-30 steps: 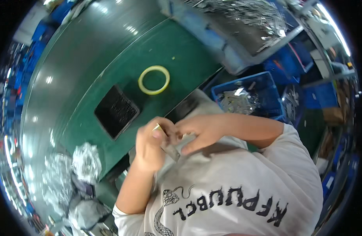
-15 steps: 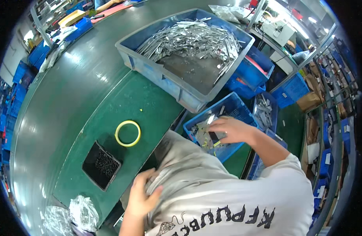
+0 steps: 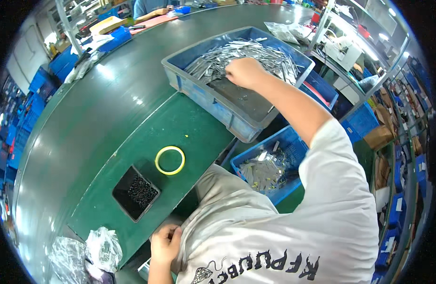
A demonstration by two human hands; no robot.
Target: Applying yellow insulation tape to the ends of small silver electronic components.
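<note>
My right hand (image 3: 244, 73) reaches into a large blue-grey bin (image 3: 203, 97), its fingers curled together at the near edge of a heap of thin silvery metal strips (image 3: 270, 54). What those fingers hold, if anything, is hidden. My left hand (image 3: 165, 244) is closed in a loose fist beside my lap, near the table edge, with nothing showing in it. A blue crate (image 3: 284, 193) below the bin contains loose strips and small yellow bits. On the green table lie a yellow ring like a tape roll (image 3: 182, 163) and a black tray (image 3: 124, 189) of small dark pieces.
Crumpled clear plastic bags (image 3: 103, 248) lie at the table's near left. Blue boxes (image 3: 362, 120) and a metal post (image 3: 324, 21) stand to the right. Across the table, another person's arm (image 3: 151, 15) rests by a red mat.
My right hand has gone from the blue crate up into the large bin; the dark item seen at its fingers is no longer visible. My left hand has closed from spread fingers.
</note>
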